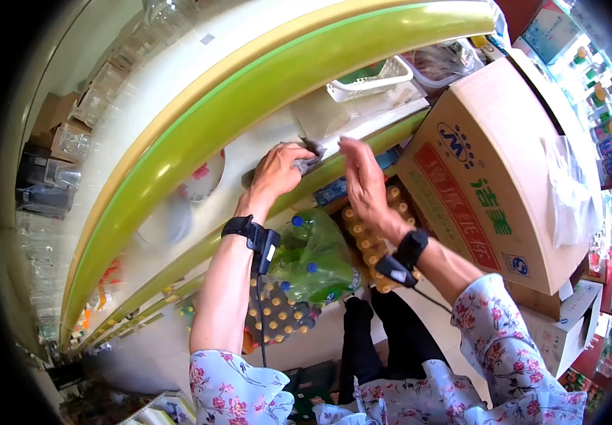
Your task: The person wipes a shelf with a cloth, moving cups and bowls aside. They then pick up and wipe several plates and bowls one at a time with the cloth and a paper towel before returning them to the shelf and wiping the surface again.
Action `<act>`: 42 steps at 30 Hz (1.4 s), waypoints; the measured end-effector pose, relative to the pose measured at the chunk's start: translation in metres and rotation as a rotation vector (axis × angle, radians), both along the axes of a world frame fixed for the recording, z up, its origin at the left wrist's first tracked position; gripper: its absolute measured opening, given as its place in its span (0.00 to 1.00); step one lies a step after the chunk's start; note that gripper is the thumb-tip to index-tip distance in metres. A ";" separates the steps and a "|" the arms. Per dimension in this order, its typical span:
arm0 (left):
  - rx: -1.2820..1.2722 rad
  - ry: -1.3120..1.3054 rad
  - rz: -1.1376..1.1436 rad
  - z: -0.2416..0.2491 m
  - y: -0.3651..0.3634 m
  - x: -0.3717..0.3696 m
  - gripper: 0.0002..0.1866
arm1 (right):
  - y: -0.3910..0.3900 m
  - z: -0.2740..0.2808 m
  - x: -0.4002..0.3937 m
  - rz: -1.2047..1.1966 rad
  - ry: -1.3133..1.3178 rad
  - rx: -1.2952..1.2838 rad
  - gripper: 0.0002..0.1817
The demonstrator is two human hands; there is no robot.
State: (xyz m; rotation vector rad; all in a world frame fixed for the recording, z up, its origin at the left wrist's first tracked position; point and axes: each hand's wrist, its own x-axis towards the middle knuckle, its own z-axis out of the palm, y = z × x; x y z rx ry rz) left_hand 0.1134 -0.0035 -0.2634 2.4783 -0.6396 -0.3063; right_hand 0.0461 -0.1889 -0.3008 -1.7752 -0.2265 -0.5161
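My left hand [276, 171] is curled over a crumpled grey cloth [310, 160] and presses it on the pale shelf under the green-edged counter. Parts of the cloth stick out on both sides of the fingers. Just to the right, my right hand [365, 183] is held up over the shelf's front edge with its fingers stretched out and nothing in it. Both wrists wear black bands with a small device and cable. Left of the cloth, a plate with a red flower pattern [205, 177] lies on the same shelf.
A large cardboard box [455, 170] stands at the right. Below my hands are packs of capped bottles [281, 308] and green bottles in clear plastic [316, 258]. A white basket [373, 79] sits farther along the shelf. Glasses [72, 142] line the upper left, above the curved green counter edge [200, 117].
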 end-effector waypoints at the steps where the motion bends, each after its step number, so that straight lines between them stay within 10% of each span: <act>1: -0.003 0.040 -0.006 0.000 0.003 0.004 0.24 | 0.001 -0.006 -0.014 -0.034 0.029 0.010 0.15; 7: -0.358 0.336 0.078 0.052 -0.023 -0.001 0.20 | -0.031 -0.026 -0.129 -0.068 0.320 0.117 0.16; 12: -0.512 -0.100 0.608 0.050 -0.013 -0.032 0.24 | -0.072 -0.058 -0.198 -0.130 0.533 0.181 0.18; 18: 0.376 -0.036 0.671 -0.026 0.024 -0.048 0.44 | -0.094 -0.063 -0.226 -0.246 0.669 0.322 0.19; 21: 0.328 -0.072 0.484 -0.015 -0.001 -0.038 0.36 | -0.086 -0.049 -0.219 -0.228 0.703 0.369 0.18; 32: 0.021 -0.233 0.473 -0.034 -0.020 -0.015 0.25 | -0.056 0.019 -0.028 -0.046 0.535 0.972 0.16; 42: -0.023 -0.133 0.505 -0.036 -0.014 -0.010 0.27 | -0.052 0.013 0.103 -0.085 0.855 1.201 0.36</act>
